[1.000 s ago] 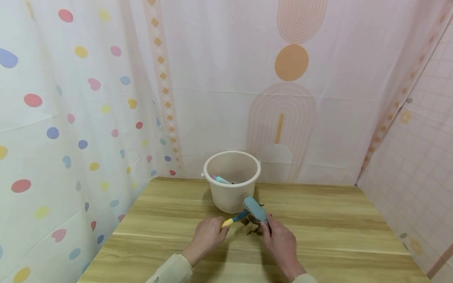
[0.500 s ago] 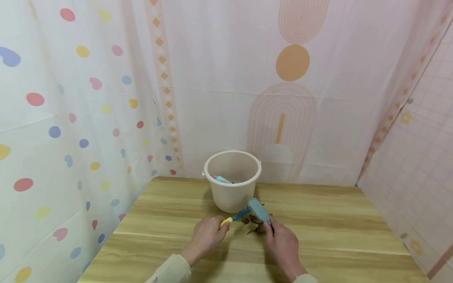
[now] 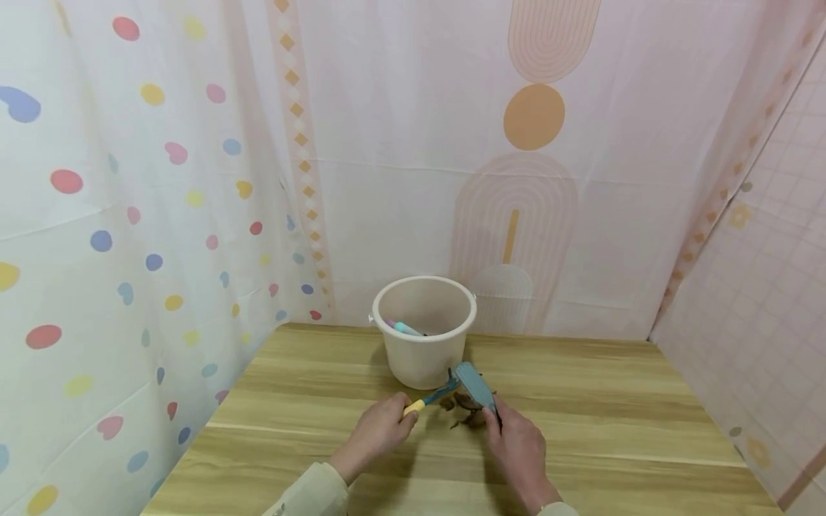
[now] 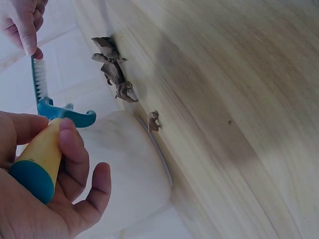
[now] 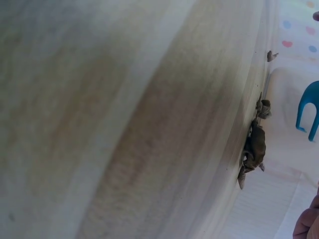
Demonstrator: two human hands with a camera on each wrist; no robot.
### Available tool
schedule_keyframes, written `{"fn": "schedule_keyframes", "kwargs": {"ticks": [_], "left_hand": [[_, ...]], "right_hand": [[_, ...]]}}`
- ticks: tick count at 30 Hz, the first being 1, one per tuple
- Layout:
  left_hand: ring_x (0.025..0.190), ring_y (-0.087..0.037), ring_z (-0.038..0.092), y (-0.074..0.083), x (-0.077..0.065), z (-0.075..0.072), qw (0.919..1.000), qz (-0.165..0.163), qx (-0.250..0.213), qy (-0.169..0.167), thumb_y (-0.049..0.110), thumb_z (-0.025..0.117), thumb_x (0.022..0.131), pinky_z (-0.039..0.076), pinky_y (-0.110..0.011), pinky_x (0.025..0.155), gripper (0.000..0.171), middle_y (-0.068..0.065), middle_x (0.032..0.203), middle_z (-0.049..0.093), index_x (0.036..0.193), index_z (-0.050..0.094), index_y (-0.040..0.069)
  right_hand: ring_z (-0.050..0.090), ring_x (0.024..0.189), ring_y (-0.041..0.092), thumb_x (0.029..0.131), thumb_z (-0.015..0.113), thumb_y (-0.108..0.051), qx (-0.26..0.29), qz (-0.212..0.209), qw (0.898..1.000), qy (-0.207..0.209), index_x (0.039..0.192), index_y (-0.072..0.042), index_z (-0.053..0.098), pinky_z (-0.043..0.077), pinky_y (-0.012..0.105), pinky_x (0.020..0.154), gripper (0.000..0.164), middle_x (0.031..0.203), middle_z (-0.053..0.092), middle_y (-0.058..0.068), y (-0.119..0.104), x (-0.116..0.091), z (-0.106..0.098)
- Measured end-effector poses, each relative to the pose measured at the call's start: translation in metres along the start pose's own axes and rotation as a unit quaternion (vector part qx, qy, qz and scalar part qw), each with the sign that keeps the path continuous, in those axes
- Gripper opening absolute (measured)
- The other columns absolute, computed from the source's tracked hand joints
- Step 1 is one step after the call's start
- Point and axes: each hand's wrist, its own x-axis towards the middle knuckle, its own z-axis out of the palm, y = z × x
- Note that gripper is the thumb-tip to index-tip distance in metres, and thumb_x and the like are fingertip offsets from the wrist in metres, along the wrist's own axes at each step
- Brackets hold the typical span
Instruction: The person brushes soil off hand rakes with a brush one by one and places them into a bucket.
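Observation:
My left hand (image 3: 377, 430) grips the yellow handle of a small hand rake (image 4: 40, 154), its curved blue tines pointing toward the brush. My right hand (image 3: 518, 446) holds a blue-backed brush (image 3: 475, 385) with white bristles. The brush head is tilted, its bristles facing the tines, and the two tools meet in the left wrist view. Below them, dry brown leaves (image 4: 114, 74) lie in a small clump on the table, with one small piece (image 4: 153, 121) apart from it. In the right wrist view the rake's tines (image 5: 310, 107) show at the edge, while the brush is out of sight.
A cream bucket (image 3: 422, 358) stands just behind the tools, with a light blue and purple item (image 3: 406, 328) inside. The wood-grain table (image 3: 613, 430) ends at patterned curtains (image 3: 387, 179) at the back and sides.
The brush has shifted slightly right and toward me, away from the bucket. The rake's tines have turned and now show spread beside the brush head. Both hands keep their hold.

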Motion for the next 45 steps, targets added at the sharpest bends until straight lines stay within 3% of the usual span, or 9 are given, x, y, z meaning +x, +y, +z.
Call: {"fn": "schedule_keyframes", "kwargs": {"ticks": [7,13,21,28,35,45], "left_hand": [[0.052,-0.008,0.042,0.000,0.000,0.002,0.9990,-0.012,0.021,0.036,0.022,0.063,0.093,0.036,-0.027,0.049,0.016,0.007,0.063,0.049,0.087,0.064,0.007],[0.043,-0.005,0.037,0.003,0.000,0.003,0.9967,0.006,0.051,0.063,0.018,0.065,0.091,0.032,-0.024,0.041,0.021,0.009,0.054,0.044,0.072,0.059,0.012],[0.047,-0.008,0.040,0.006,0.000,0.003,0.9938,-0.014,0.083,0.073,0.020,0.069,0.087,0.033,-0.027,0.045,0.020,0.008,0.057,0.046,0.071,0.059,0.013],[0.048,-0.009,0.040,0.007,-0.001,0.004,0.9923,-0.022,0.093,0.079,0.021,0.070,0.087,0.033,-0.027,0.046,0.021,0.008,0.058,0.046,0.072,0.057,0.014],[0.046,-0.009,0.039,0.007,-0.002,0.006,0.9887,-0.002,0.106,0.106,0.021,0.072,0.087,0.032,-0.029,0.044,0.024,0.009,0.055,0.044,0.070,0.057,0.016],[0.043,-0.005,0.036,0.003,-0.004,0.012,0.9870,0.019,0.106,0.120,0.018,0.073,0.087,0.030,-0.025,0.042,0.022,0.010,0.053,0.042,0.071,0.060,0.013]], "right_hand": [[0.067,0.062,0.030,0.089,0.073,-0.020,-0.001,0.003,1.000,-0.001,0.108,-0.004,0.072,0.046,0.042,0.047,0.025,0.080,0.072,0.012,-0.001,0.000,0.000],[0.066,0.059,0.031,0.085,0.075,-0.019,-0.002,-0.044,0.998,0.051,0.108,-0.003,0.073,0.046,0.041,0.044,0.029,0.080,0.072,0.014,-0.007,0.002,0.000],[0.066,0.058,0.026,0.079,0.079,-0.018,0.003,-0.087,0.995,0.055,0.104,-0.006,0.074,0.044,0.037,0.042,0.028,0.079,0.072,0.008,-0.015,-0.004,0.001],[0.066,0.057,0.028,0.084,0.076,-0.020,0.002,-0.045,0.999,0.009,0.103,-0.008,0.075,0.043,0.038,0.043,0.023,0.077,0.072,0.009,-0.013,-0.008,0.001],[0.066,0.058,0.027,0.088,0.073,-0.023,-0.002,-0.009,0.999,-0.041,0.105,-0.008,0.075,0.043,0.037,0.043,0.022,0.078,0.072,0.011,-0.012,-0.008,-0.001],[0.066,0.059,0.027,0.090,0.072,-0.024,-0.009,0.018,0.997,-0.074,0.109,-0.005,0.074,0.043,0.037,0.043,0.027,0.082,0.073,0.013,-0.010,-0.009,-0.003]]}}
